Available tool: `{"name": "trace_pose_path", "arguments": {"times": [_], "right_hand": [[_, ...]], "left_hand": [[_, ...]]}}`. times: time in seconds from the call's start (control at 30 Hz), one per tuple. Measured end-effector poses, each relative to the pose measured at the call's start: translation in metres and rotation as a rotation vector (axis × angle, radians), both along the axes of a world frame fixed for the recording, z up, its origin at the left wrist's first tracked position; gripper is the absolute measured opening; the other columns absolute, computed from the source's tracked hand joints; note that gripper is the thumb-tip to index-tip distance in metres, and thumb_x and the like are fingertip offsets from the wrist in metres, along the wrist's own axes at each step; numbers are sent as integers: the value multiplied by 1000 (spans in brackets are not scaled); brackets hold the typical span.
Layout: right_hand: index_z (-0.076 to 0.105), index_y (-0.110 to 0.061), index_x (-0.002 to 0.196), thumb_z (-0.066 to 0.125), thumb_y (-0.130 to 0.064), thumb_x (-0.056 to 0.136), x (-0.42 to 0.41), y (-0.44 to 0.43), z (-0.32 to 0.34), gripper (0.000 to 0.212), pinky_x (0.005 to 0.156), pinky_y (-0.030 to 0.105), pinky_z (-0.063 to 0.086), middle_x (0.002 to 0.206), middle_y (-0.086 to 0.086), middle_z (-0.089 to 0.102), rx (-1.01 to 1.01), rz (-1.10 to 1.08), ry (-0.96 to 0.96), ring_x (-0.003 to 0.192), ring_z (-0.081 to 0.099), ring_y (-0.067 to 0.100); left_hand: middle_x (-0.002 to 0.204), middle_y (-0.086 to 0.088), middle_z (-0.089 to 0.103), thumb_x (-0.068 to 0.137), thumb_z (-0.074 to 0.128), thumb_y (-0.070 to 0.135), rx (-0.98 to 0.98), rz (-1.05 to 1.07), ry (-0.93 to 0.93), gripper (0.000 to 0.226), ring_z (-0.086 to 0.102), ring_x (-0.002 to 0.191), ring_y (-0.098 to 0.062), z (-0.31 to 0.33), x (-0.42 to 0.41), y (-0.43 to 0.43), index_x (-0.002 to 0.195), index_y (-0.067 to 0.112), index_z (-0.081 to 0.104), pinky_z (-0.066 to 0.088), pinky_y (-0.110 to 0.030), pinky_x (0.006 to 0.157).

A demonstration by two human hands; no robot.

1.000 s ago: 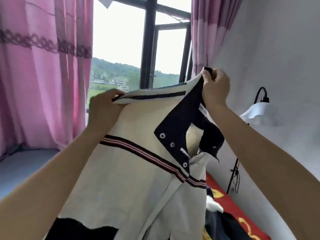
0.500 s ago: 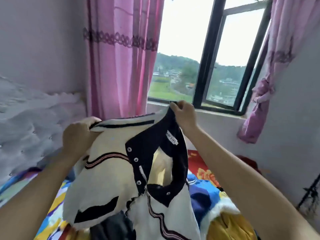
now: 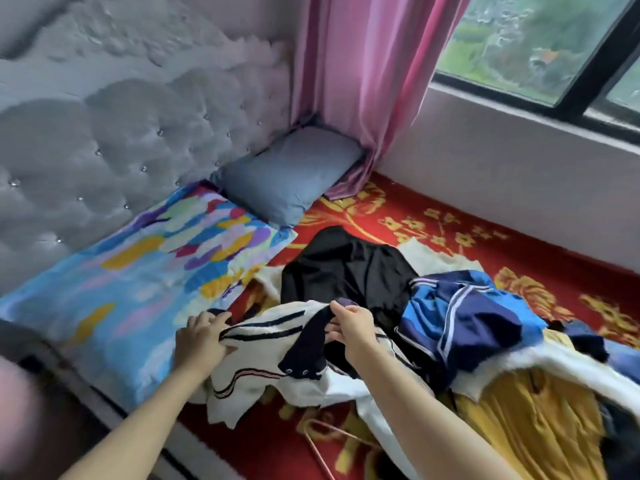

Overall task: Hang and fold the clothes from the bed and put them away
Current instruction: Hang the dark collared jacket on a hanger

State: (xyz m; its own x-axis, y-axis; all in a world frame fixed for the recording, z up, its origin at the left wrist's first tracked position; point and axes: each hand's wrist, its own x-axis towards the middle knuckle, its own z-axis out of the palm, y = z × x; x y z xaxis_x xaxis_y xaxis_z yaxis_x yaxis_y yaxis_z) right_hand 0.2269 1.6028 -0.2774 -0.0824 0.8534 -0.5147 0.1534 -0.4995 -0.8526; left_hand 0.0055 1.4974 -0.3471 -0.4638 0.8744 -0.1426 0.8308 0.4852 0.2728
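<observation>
A crumpled cream cardigan point(image 3: 263, 356) with navy placket and stripes is seen beside the colourful pillow point(image 3: 138, 271). Its edge is gripped by the left hand point(image 3: 199, 344), its collar pinched by the right hand point(image 3: 349, 327).

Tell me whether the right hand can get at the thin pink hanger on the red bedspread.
Probably not yet: the right hand grips the cream knitted cardigan by its navy collar, and the thin pink hanger seems to lie partly under that cardigan's hem. Nothing else covers it.
</observation>
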Motion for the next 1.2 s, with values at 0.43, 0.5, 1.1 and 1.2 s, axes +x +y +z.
{"name": "trace_pose_path", "arguments": {"times": [0.43, 0.5, 1.1, 1.2], "right_hand": [[55, -12, 60, 59, -8, 89, -15, -71, -7, 29, 53, 13, 47, 64, 3, 62, -6, 380, 9, 59, 61, 7], [63, -2, 70, 60, -3, 84, 6, -73, -18, 15, 61, 19, 49, 71, 9, 62, 71, 362, -41, 65, 58, 14], [58, -7, 80, 44, -5, 96, 116, -53, -82, 21, 55, 21, 49, 72, 7, 61, -204, 313, 14, 59, 63, 14], [58, -5, 80, 47, -3, 95, 120, -39, -66, 19, 52, 25, 53, 73, 11, 64, -282, 428, 49, 58, 65, 18]], "left_hand": [[86, -9, 67, 86, 65, 11, 433, 270, -764, 5, 62, 87, -30, 15, 109, -41, 88, 7, 67, 49, -43, 76], [76, -8, 68, 86, 66, 9, 390, 258, -874, 9, 64, 79, -26, 16, 103, -46, 77, 10, 66, 49, -36, 70], [86, -13, 74, 78, 65, -9, 178, 184, -1244, 18, 70, 80, -22, 24, 64, -91, 93, 1, 71, 56, -25, 68], [97, -12, 72, 74, 71, -4, 51, 118, -1160, 25, 66, 96, -26, 29, 46, -96, 96, 8, 74, 52, -32, 86]]}}
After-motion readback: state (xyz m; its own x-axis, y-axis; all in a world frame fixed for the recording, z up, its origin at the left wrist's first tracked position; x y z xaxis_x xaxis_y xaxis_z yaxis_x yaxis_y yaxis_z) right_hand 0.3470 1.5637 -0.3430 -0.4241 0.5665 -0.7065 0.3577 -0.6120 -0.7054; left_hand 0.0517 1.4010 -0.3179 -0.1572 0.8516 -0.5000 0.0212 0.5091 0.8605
